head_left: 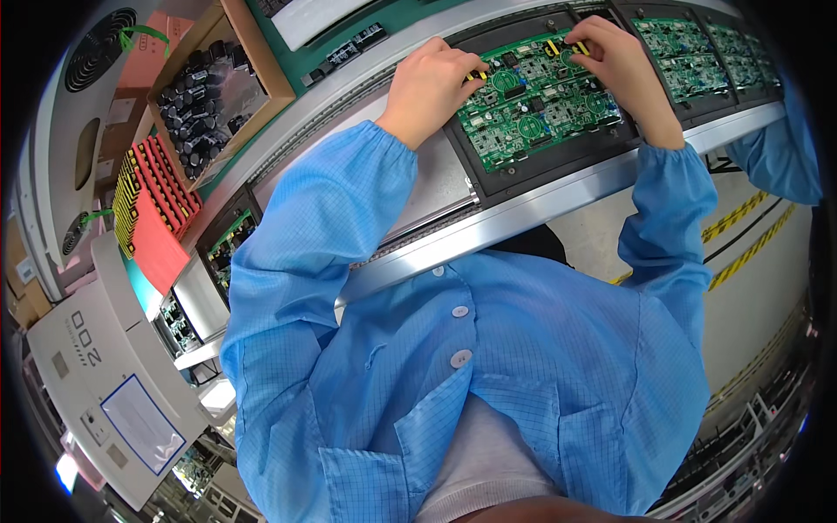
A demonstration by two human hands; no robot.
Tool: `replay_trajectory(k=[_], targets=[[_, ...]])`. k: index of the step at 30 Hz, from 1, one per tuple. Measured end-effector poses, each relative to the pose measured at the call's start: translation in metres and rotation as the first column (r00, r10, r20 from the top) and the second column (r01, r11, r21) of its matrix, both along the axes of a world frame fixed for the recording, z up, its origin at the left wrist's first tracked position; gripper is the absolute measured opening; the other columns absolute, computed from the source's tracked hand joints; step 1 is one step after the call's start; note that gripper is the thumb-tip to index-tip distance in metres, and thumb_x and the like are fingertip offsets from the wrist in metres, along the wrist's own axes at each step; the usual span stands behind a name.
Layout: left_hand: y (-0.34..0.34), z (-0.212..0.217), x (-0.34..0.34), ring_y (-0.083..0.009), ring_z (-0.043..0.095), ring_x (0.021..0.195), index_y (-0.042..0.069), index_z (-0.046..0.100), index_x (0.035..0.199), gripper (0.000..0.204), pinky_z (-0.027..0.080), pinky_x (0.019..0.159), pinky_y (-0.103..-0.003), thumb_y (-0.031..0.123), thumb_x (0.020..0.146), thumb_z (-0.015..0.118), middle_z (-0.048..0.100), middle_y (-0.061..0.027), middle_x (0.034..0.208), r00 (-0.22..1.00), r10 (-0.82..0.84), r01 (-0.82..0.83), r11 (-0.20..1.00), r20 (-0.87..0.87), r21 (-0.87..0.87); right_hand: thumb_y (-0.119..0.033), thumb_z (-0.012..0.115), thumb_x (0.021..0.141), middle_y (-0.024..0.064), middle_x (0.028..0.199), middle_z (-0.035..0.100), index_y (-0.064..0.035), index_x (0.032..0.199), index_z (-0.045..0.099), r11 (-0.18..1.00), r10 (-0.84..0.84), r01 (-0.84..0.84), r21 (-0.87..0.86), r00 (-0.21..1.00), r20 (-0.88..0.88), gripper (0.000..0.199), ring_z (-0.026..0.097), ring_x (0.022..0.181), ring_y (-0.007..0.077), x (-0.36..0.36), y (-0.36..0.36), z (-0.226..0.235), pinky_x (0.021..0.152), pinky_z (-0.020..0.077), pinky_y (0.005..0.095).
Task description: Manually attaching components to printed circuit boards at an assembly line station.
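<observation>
Head view: the left hand (429, 85) pinches a small yellow-and-black part (477, 76) at the upper-left corner of a green circuit board (501, 131). The board, in its black carrier (571, 158), lies between and below the hands, long axis running sideways, tilting up rightward. The right hand (615, 63) pinches another yellow-and-black piece (579, 49) above its upper-right end.

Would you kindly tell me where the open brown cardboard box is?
In the head view, the open brown cardboard box is at upper left, left of the bare left hand and beside red sheets bearing yellow and black parts.
</observation>
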State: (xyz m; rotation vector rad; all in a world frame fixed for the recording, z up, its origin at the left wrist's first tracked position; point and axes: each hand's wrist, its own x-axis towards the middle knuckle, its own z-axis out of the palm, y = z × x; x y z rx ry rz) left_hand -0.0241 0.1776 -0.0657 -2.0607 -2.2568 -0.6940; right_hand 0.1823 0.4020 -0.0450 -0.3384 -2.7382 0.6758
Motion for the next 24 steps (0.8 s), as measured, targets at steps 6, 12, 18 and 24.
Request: replay_trajectory(k=[6,12,18,24], targets=[[-0.004,-0.008,0.005,-0.0230,0.063,0.091,0.016,0.077,0.102,0.022,0.055,0.082,-0.035,0.019,0.080,0.078,0.073,-0.0005,0.093,1.000,-0.001,0.003,0.995,-0.023,0.097,0.005,0.075,0.082,0.0026,0.107,0.065,-0.0066,0.116,0.070,0.972,0.054,-0.081,-0.219,0.990,-0.128,0.036,0.059,0.078,0.0127,0.038,-0.016,-0.005,0.071,0.0512,0.0244],[-0.012,0.016,0.005,-0.0257,0.065,0.087,0.010,0.077,0.097,0.024,0.054,0.077,-0.038,0.019,0.075,0.083,0.070,-0.0050,0.088,0.978,0.008,-0.043,0.986,0.207,0.164,0.002,0.075,0.083,0.0046,0.104,0.067,-0.0081,0.117,0.069,0.985,-0.030,0.026,-0.171,0.999,-0.016,0.036,0.060,0.076,0.0158,0.047,-0.029,-0.024,0.069,0.0521,0.0277],[-0.026,0.022,0.034,-0.0246,0.068,0.077,0.006,0.075,0.095,0.023,0.056,0.069,-0.033,0.010,0.074,0.083,0.070,-0.0082,0.093,0.861,-0.045,0.045,0.999,0.507,0.014,0.000,0.075,0.084,0.0067,0.108,0.068,-0.0082,0.116,0.069,0.996,-0.009,0.002,-0.085,0.997,-0.081,0.034,0.065,0.084,0.0215,0.043,-0.028,-0.026,0.074,0.0547,0.0322],[-0.027,0.011,0.044,-0.0276,0.068,0.092,0.007,0.075,0.102,0.023,0.057,0.082,-0.037,0.006,0.079,0.078,0.071,-0.0083,0.100,0.895,-0.159,0.155,0.987,0.417,0.043,0.000,0.073,0.086,0.0090,0.109,0.068,-0.0067,0.116,0.068,0.999,0.021,-0.022,-0.023,0.999,-0.032,0.031,0.066,0.092,0.0258,0.042,-0.028,-0.024,0.077,0.0551,0.0341]])
